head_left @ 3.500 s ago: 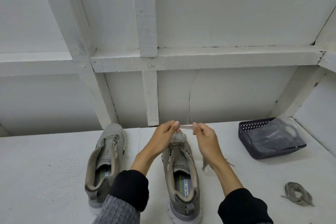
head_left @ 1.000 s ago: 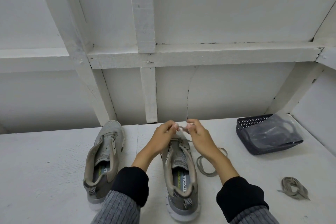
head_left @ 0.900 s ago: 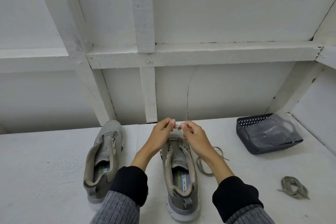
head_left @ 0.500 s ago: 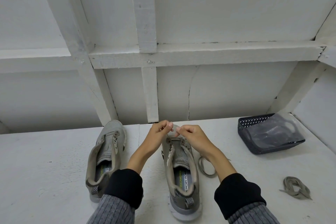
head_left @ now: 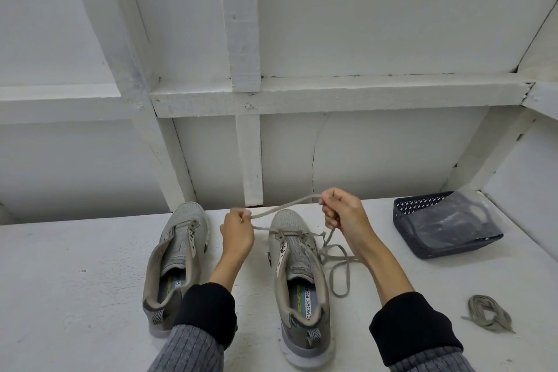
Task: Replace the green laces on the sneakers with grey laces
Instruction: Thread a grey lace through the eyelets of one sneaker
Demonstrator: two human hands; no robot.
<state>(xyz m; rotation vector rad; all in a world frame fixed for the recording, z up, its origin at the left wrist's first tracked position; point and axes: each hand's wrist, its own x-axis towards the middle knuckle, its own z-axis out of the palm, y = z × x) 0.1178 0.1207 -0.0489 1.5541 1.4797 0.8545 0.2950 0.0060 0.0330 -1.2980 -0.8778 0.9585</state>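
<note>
Two grey sneakers stand side by side on the white table, toes pointing away from me. The left sneaker (head_left: 176,254) has no lace. On the right sneaker (head_left: 297,275) a grey lace (head_left: 285,208) passes through the front eyelets. My left hand (head_left: 237,231) pinches one stretch of this lace just left of the toe. My right hand (head_left: 342,214) grips the lace higher up, right of the toe, and the lace spans between both hands. The slack of the lace loops on the table to the right of the shoe.
A dark plastic basket (head_left: 422,248) with a clear plastic bag in it lies at the right rear of the table. A bundled lace (head_left: 487,312) lies at the front right. A white framed wall rises directly behind the table.
My hands were close together over the toe of the right sneaker. They have moved apart, the right hand up and to the right, drawing the lace out through the front eyelets.
</note>
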